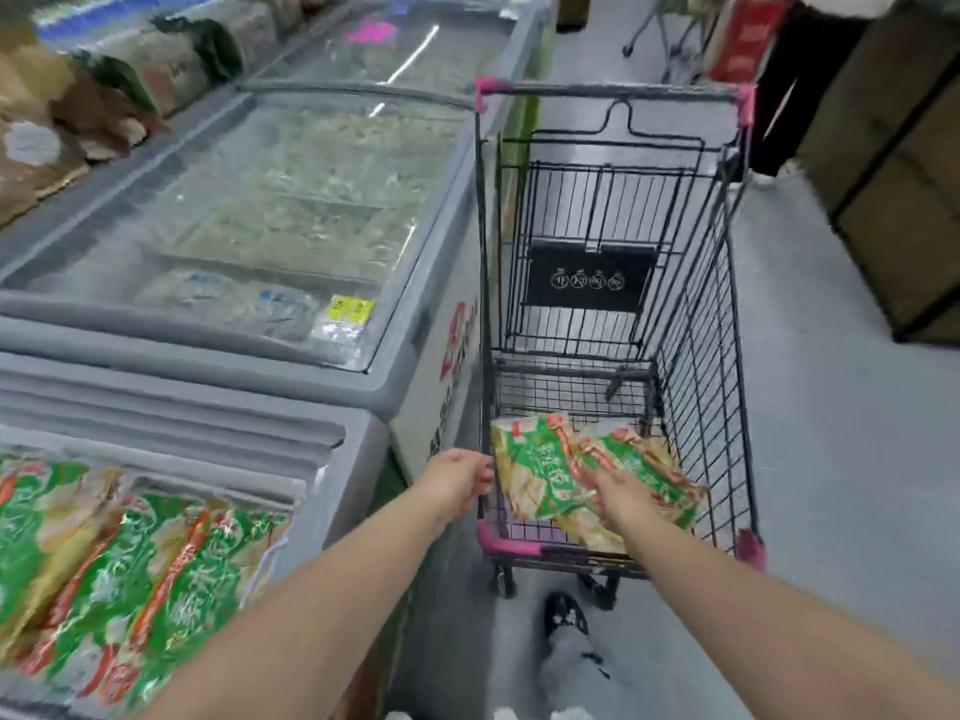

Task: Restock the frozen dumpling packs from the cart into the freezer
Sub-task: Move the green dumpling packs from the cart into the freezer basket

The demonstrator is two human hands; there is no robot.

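Grey supermarket floor runs between chest freezers on the left and a black wire shopping cart [696, 356] on the right, whose basket holds a small heap of green-and-red frozen dumpling packs [540, 475] lying flat, long axes slanting away to the right. The right hand [618, 498] rests on top of the heap, its grip too blurred to tell pinching from lying flat; the left hand [460, 478] is at the cart's near left rim, fingers curled, contact unclear. The nearest freezer [332, 491], open at lower left beside the left arm, already holds matching packs [130, 553].
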